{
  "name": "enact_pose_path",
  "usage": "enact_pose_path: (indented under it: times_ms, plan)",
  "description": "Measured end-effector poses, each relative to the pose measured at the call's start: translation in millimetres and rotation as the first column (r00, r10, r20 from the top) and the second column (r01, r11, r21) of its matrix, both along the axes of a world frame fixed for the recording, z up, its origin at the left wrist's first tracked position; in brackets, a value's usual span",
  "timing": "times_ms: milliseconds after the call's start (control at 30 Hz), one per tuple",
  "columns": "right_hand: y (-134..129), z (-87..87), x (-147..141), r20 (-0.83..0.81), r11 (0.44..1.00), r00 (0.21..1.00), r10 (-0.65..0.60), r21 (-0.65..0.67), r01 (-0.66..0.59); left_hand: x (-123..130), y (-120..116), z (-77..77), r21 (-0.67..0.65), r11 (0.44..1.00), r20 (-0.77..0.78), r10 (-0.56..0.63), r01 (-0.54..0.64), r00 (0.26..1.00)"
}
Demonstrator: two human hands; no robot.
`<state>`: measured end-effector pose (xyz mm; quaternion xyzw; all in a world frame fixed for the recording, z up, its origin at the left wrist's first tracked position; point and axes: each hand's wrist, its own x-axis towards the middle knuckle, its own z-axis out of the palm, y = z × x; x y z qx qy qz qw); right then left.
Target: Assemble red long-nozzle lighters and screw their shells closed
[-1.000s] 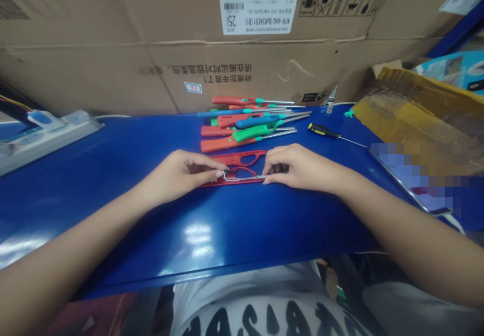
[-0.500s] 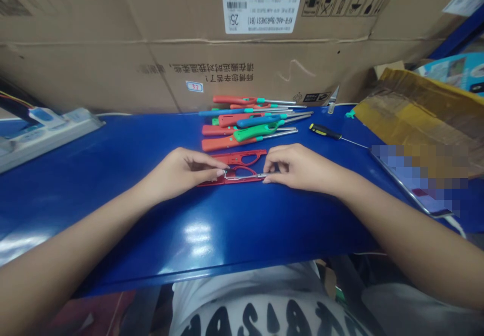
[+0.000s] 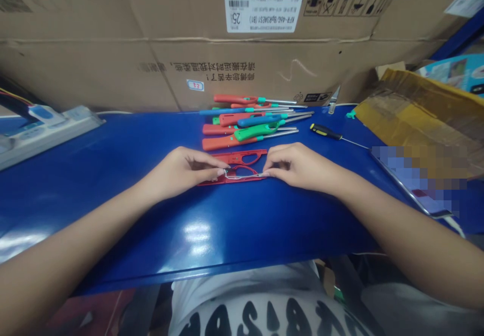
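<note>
Two red lighter shell halves lie open side by side on the blue table. The far half (image 3: 236,158) has its trigger loop to the right, while the near half (image 3: 206,183) is partly covered by my fingers. My left hand (image 3: 177,172) is closed in a pinch on a small black part (image 3: 229,170) above the near half. A thin white wire (image 3: 236,178) runs from that part to the right, along the shell. My right hand (image 3: 297,167) pinches at the shell's right end, where the wire reaches the fingertips; the end itself is hidden.
Behind the hands lies a pile of assembled lighters (image 3: 249,133) in red, blue and green. A black-and-yellow screwdriver (image 3: 325,131) and a phone-like device (image 3: 412,184) lie to the right. A power strip (image 3: 49,136) is at left, and a cardboard box (image 3: 181,53) stands behind.
My right thumb and index fingertips have closed in slightly at the shell's right end, hiding more of the wire end. My left hand has stayed nearly still.
</note>
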<state>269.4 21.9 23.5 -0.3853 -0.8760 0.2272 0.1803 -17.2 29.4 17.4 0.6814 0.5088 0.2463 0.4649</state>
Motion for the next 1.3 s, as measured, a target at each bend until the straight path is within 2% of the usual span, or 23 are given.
enact_pose_path:
  times_ms: [767,1300]
  plan:
    - [-5.7,2.9,-2.6,0.062,0.993,0.997,0.042,0.108,-0.048,0.2,0.1,-2.1,-0.031,0.999,0.033,-0.010,0.011,0.999]
    - [-8.8,6.5,-3.4,0.249,0.979,0.965,0.077,0.165,-0.120,2.3,-1.1,0.3,-0.075,0.997,0.057,0.017,-0.013,0.998]
